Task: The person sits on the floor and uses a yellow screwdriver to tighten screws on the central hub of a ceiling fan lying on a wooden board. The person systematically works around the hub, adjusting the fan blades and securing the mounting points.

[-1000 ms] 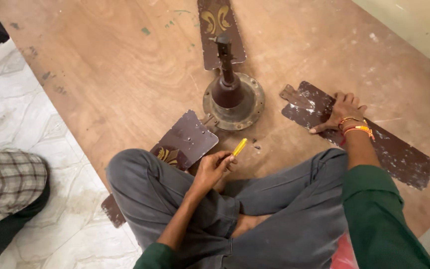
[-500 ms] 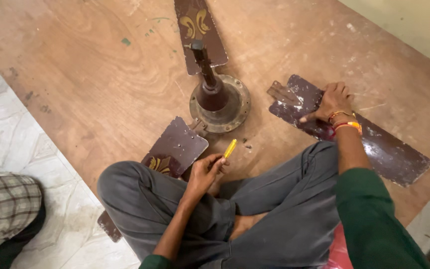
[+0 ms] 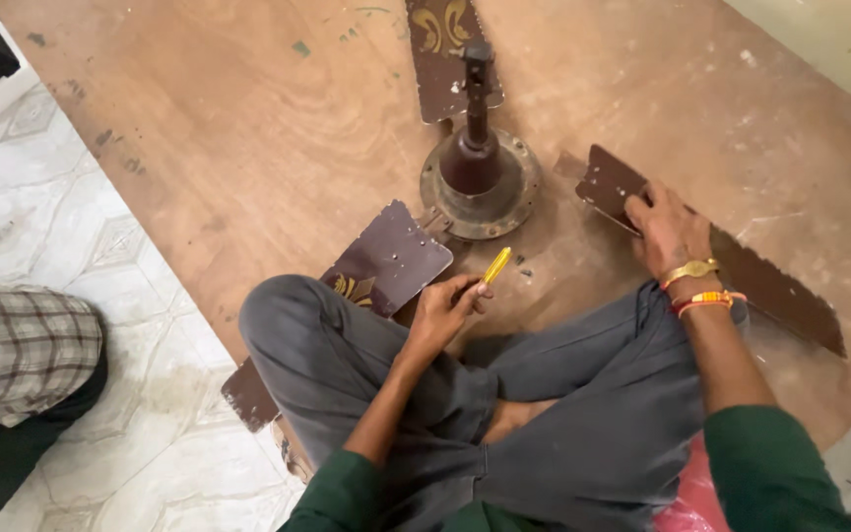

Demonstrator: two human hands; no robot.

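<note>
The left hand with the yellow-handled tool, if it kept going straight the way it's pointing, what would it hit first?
Likely the rim of the fan motor housing. The left hand aims the yellow-handled tool up and right across bare wooden board; depth is uncertain.

On the wooden board (image 3: 248,148) the fan motor (image 3: 480,177) stands mid-way, one blade (image 3: 445,59) behind it, another (image 3: 386,261) before-left over the knee, a third (image 3: 770,286) lying right.

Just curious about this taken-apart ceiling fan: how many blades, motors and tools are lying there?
Fan blades: 3 (top, under the left knee, under the right hand)
Fan motor: 1
Yellow-handled tool: 1
Total: 5
</note>
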